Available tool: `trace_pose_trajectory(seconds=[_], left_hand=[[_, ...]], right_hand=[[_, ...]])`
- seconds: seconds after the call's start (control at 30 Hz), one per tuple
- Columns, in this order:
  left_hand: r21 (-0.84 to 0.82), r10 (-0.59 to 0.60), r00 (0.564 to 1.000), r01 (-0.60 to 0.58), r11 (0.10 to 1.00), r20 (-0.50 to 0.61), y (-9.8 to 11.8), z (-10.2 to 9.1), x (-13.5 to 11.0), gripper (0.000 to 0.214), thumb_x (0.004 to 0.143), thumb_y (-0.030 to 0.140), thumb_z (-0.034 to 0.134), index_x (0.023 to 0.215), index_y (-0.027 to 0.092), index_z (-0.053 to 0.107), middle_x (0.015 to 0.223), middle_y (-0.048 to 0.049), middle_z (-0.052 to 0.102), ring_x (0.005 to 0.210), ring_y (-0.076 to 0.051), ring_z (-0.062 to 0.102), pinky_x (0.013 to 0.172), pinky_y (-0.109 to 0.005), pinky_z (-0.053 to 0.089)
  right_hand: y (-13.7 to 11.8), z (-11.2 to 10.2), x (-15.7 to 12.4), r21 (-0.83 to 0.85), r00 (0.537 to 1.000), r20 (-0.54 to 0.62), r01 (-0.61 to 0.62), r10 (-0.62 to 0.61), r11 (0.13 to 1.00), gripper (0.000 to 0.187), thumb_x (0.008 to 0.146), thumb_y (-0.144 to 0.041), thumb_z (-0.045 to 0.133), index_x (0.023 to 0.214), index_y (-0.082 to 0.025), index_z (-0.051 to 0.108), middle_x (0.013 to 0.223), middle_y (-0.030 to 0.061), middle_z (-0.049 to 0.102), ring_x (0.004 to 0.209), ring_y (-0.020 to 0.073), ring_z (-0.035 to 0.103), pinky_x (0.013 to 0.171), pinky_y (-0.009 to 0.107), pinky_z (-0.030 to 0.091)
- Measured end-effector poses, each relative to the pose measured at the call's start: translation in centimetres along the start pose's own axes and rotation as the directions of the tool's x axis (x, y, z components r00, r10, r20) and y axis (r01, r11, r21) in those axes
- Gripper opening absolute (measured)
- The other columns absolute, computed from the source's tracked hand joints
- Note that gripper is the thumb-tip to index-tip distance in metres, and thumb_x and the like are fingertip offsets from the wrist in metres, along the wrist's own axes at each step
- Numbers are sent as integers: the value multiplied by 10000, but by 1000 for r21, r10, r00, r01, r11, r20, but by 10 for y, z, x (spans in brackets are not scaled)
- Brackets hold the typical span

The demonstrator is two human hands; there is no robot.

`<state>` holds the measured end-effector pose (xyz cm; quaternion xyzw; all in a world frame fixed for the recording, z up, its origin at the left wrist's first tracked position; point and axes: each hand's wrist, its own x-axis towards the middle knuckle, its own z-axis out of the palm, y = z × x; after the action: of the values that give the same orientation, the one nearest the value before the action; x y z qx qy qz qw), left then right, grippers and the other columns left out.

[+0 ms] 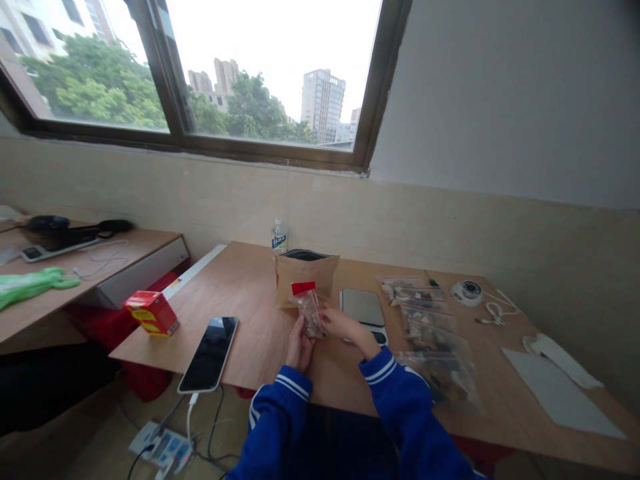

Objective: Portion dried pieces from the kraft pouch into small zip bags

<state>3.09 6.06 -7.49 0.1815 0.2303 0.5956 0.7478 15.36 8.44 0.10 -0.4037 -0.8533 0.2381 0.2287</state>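
Between my two hands is a small clear plastic bag point(311, 313) with a red top edge; its contents are too small to make out. My left hand point(299, 348) is closed round the bag's lower left side. From the right, my right hand point(336, 320) grips the bag's other side, its fingertips partly hidden. Just behind the bag stands an upright kraft paper pouch point(285, 277) with an open dark mouth. A flat digital scale point(361, 307) lies to the right of my right hand, with its front partly covered by my wrist.
Several clear zip bags point(430, 327) with brownish contents lie right of the scale. Further right are a white dome camera point(467, 292) and a white sheet point(555, 393). On the left are a phone point(210, 353) and a red box point(153, 313). A plastic bottle point(279, 237) stands behind the pouch.
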Motion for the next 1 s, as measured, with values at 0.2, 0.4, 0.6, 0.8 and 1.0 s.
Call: trace_pose_trajectory(seconds=[0.2, 0.4, 0.6, 0.8, 1.0], left_hand=[[10, 10, 998, -10, 1000, -59, -1, 1, 0, 327, 794, 288, 618, 1113, 216, 598, 1165, -74, 625, 1007, -212, 609, 803, -303, 500], [-17, 28, 999, -28, 999, -46, 1, 2, -2, 330, 793, 290, 617, 1113, 213, 588, 1104, -61, 648, 923, -186, 634, 783, -308, 512], [-35, 112, 993, -114, 993, -31, -1, 2, 0, 281, 784, 248, 628, 1057, 181, 624, 1104, -64, 654, 992, -190, 616, 874, -301, 469], [-15, 105, 994, -105, 994, -10, -3, -2, 1, 312, 778, 273, 635, 1077, 184, 620, 1086, -64, 663, 1027, -206, 606, 879, -309, 461], [-25, 38, 997, -37, 999, 64, 1, 2, -4, 364, 797, 289, 618, 1142, 180, 581, 1115, -78, 650, 1001, -214, 617, 855, -325, 491]], right_hand=[[1, 7, -10, 71, 997, -63, 50, -46, 996, 266, 780, -103, 519, 1015, -170, 626, 1124, 95, 628, 1035, 233, 562, 941, 357, 409], [5, 23, -7, 150, 1000, 19, -15, 13, 989, 260, 772, -143, 547, 1024, -179, 600, 1004, 58, 661, 873, 217, 597, 814, 328, 464], [11, 36, -16, 163, 998, 55, 28, -38, 986, 468, 724, -163, 606, 1181, -179, 509, 1124, 90, 597, 973, 220, 554, 887, 351, 414], [15, 38, -24, 199, 995, 83, 39, -57, 979, 483, 683, -106, 620, 1146, -194, 515, 1090, 71, 587, 942, 207, 550, 849, 339, 427], [20, 33, -30, 440, 996, 90, -20, -22, 898, 413, 716, -101, 591, 1111, -206, 529, 996, 38, 624, 828, 165, 578, 745, 290, 464]])
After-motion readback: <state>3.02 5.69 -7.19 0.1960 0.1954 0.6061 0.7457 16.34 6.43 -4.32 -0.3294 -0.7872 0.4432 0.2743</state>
